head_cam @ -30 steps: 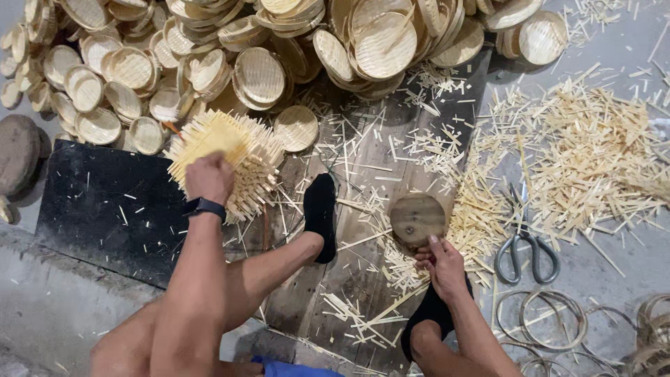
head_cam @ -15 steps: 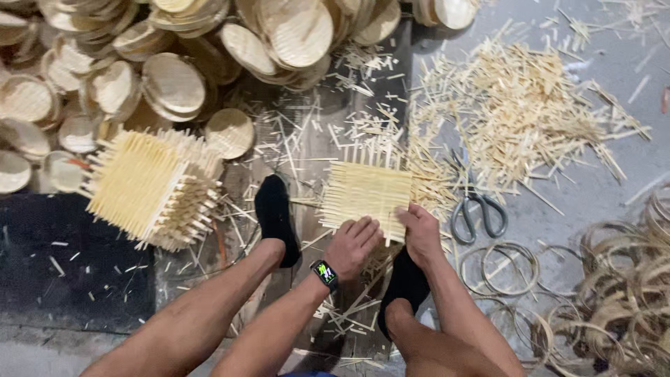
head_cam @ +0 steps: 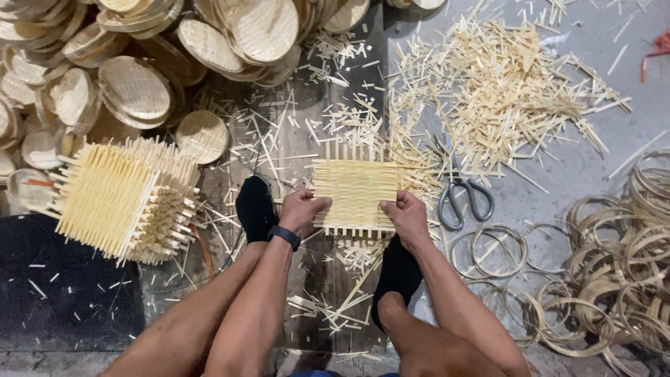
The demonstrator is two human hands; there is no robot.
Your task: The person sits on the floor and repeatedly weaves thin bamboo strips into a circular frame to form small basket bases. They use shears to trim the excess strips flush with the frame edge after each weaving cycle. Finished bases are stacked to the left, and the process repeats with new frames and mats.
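A square woven bamboo mat (head_cam: 357,194) with strip ends sticking out lies flat on the floor between my feet. My left hand (head_cam: 301,208), with a dark band on the wrist, grips the mat's left edge. My right hand (head_cam: 405,215) grips its right edge. A thick stack of the same woven mats (head_cam: 124,199) stands to the left, apart from my hands. My feet in black socks (head_cam: 255,207) rest either side of the mat.
Scissors (head_cam: 464,201) lie just right of the mat. A heap of round woven discs (head_cam: 136,87) fills the upper left. Cut bamboo slivers (head_cam: 509,91) cover the upper right. Several bamboo rings (head_cam: 600,279) pile at the right. A dark mat (head_cam: 63,293) lies at lower left.
My left hand left the stack and came to a single woven mat in front of me. Both hands now hold its edges. The view shifted right.
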